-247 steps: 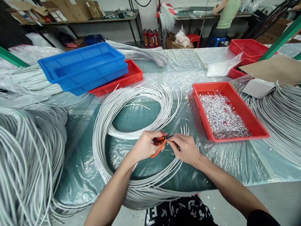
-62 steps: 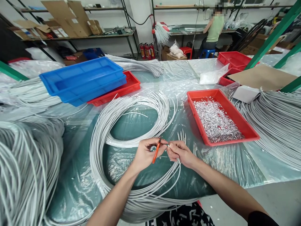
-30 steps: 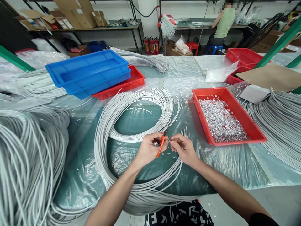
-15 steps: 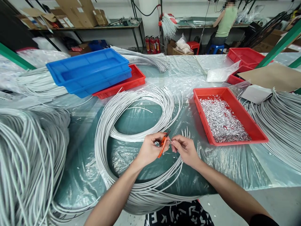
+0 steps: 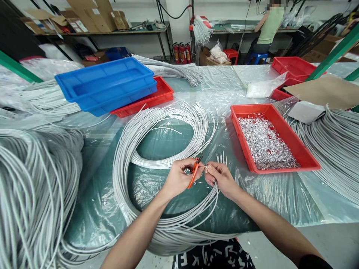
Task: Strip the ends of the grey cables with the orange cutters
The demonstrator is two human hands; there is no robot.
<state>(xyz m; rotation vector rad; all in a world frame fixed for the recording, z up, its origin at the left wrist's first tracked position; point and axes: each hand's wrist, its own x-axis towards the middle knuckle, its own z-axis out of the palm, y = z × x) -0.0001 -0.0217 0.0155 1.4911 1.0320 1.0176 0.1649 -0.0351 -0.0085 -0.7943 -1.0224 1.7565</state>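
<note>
My left hand [image 5: 179, 178] is closed around a pair of orange-handled snips [image 5: 193, 175], their dark tips pointing up and away. Small shiny metal pieces [image 5: 187, 171] show in the curl of its fingers. Right beside it, my right hand [image 5: 220, 177] pinches the end of a thin grey cable [image 5: 206, 167]; the fingertips of both hands meet there, and the tiny part between them is too small to make out. Below and around the hands lies a coil of grey cables [image 5: 120, 179], with several loose ends [image 5: 221, 157] sticking up behind my right hand.
A red tray [image 5: 246, 164] of small silver pieces stands at the right. Blue trays [image 5: 106, 86] rest over a red tray [image 5: 164, 93] at the back left. Large cable bundles lie at the left [image 5: 36, 186] and right [image 5: 333, 145]. A person [image 5: 267, 30] sits at a far bench.
My right hand has shifted slightly, its thumb and fingers now closer around the cable end by my left fingertips. The left hand and snips have barely moved.
</note>
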